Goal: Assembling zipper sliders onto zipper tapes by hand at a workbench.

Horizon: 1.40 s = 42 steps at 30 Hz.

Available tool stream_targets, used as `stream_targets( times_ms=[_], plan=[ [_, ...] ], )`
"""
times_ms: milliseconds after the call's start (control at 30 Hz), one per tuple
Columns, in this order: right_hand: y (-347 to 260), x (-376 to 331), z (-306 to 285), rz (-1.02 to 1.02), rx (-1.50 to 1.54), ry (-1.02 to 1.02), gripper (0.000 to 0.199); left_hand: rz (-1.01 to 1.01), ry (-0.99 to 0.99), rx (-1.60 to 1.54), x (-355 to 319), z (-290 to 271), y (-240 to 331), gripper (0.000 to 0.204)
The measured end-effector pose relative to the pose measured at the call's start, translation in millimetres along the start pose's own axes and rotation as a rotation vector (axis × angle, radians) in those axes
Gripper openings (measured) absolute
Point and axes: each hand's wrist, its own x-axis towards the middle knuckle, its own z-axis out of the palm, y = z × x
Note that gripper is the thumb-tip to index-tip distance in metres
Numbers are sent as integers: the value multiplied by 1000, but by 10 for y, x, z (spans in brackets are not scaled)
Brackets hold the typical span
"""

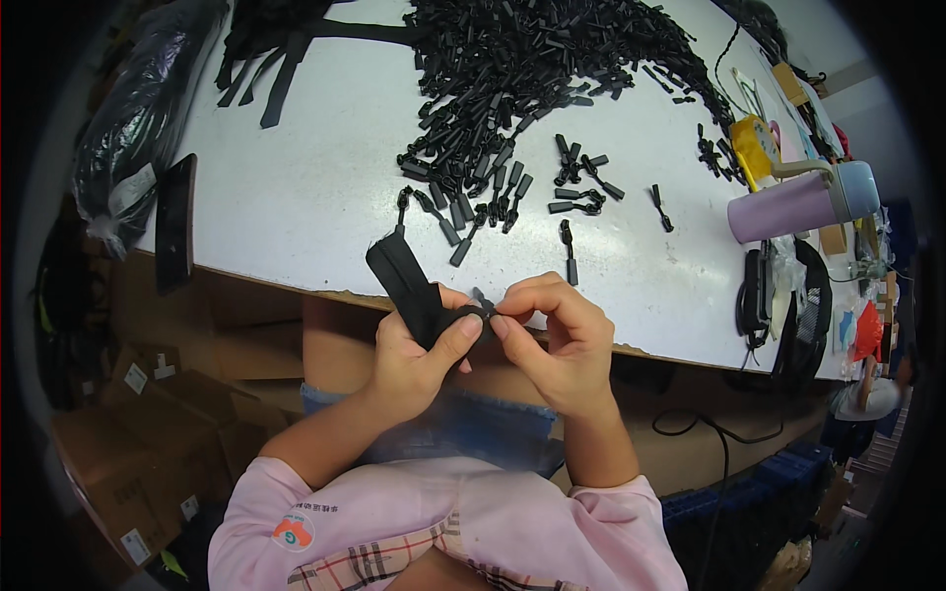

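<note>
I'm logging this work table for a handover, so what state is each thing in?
Left hand: closed around the black strip
Right hand: pinching at the strip's near end
Black strip: held, bent, one end sticking up past the left hand
Zip pulls: mostly heaped, others scattered loose
Lilac bottle: blue lid on
Plastic bag: filled, bulging
Cable: loosely looped

- Workshop, small-parts kind.
- Upper middle: bulk heap of black zipper pulls (493, 84) on long white surface (310, 187).
- Lower left: cardboard boxes (108, 448).
- Upper left: stuffed plastic bag (143, 113).
- Right edge: another person (867, 400).
</note>
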Motion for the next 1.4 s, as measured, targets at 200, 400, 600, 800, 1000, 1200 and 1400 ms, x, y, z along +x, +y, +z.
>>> stream_targets(
  times_ms=[200,400,600,800,1000,1200,1400],
  plan=[
    [-11,41,-33,-89,-101,-51,11,-13,-23,123,12,-66,-8,13],
    [-19,81,-26,-177,-229,-121,14,90,-10,238,22,-87,-11,14],
    [13,-66,200,119,48,145,12,100,88,-22,30,-54,-37,18],
    [57,-127,331,113,262,144,9,314,79,84,37,-28,-44,18],
    [85,-84,255,184,467,41,7,211,27,14,34,-87,84,18],
    [9,29,42,571,658,-196,7,-85,-120,-106,27,-178,140,17],
    [18,30,-16,640,691,-215,8,91,-139,-56,60,-115,105,15]
  ],
)
